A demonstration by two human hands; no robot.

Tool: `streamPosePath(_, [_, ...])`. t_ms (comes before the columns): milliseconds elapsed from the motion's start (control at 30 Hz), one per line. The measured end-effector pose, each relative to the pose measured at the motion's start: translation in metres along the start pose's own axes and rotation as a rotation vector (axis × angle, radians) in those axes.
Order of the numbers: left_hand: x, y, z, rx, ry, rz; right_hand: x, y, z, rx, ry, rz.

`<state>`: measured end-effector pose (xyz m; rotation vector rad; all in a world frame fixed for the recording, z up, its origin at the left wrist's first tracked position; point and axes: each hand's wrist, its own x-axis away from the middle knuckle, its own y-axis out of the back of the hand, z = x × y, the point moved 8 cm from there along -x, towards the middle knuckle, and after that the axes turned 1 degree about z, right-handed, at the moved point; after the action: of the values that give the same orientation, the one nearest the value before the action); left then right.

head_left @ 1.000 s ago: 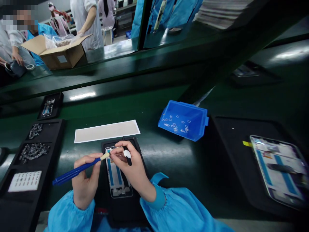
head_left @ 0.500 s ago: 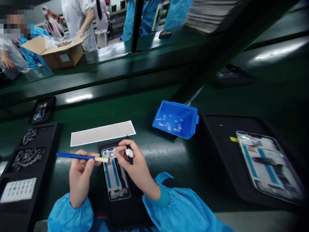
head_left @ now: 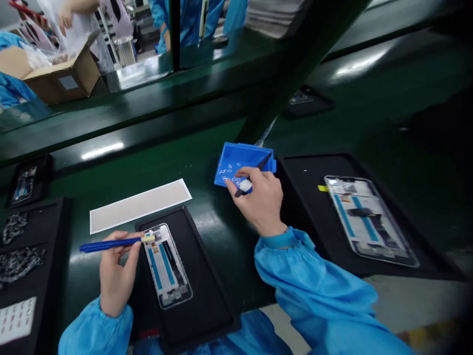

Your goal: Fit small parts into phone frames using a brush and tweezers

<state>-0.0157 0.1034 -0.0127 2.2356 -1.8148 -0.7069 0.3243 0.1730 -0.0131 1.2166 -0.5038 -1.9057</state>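
My left hand [head_left: 117, 273] is closed round a blue pen-like tool [head_left: 111, 244], its cream tip over the upper left end of an opened phone body [head_left: 168, 266]. The phone body, with blue strips inside, lies in a black tray [head_left: 207, 286]. Over the front of a blue bin [head_left: 244, 153], my right hand [head_left: 260, 199] grips what look like black tweezers [head_left: 264, 161] with a white piece [head_left: 246, 185] on them. Small pale ring-like pieces [head_left: 225, 171] lie in the bin, partly hidden by my fingers.
Another opened phone body [head_left: 369, 222] rests in a black tray [head_left: 310, 170] at right. A white-edged strip [head_left: 140, 206] lies behind my left hand. At left stands a divided black tray [head_left: 55, 246] with small dark parts. A cardboard box [head_left: 61, 81] and people are beyond.
My right hand has moved from the phone body rightward and away from me to the blue bin, carrying the tweezers. My left hand still holds the blue tool near the phone. The view has shifted right.
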Motion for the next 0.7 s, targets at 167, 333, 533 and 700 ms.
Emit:
streamPosePath(167, [0.0, -0.013, -0.002, -0.212, -0.095, 0.107, 0.042, -0.033, 0.064, -0.549, 0.082, 0.344])
streamPosePath(333, [-0.006, -0.02, -0.003, -0.375, -0.142, 0.126, 0.069, -0.061, 0.117, -0.603, 0.233, 0.623])
streamPosePath(533, [-0.01, -0.023, 0.001, -0.351, -0.116, 0.14, 0.076, -0.076, 0.129, -0.5, 0.285, 0.721])
streamPosePath(700, [-0.009, -0.027, -0.005, -0.382, -0.14, 0.181, 0.076, -0.073, 0.128, -0.564, 0.26, 0.758])
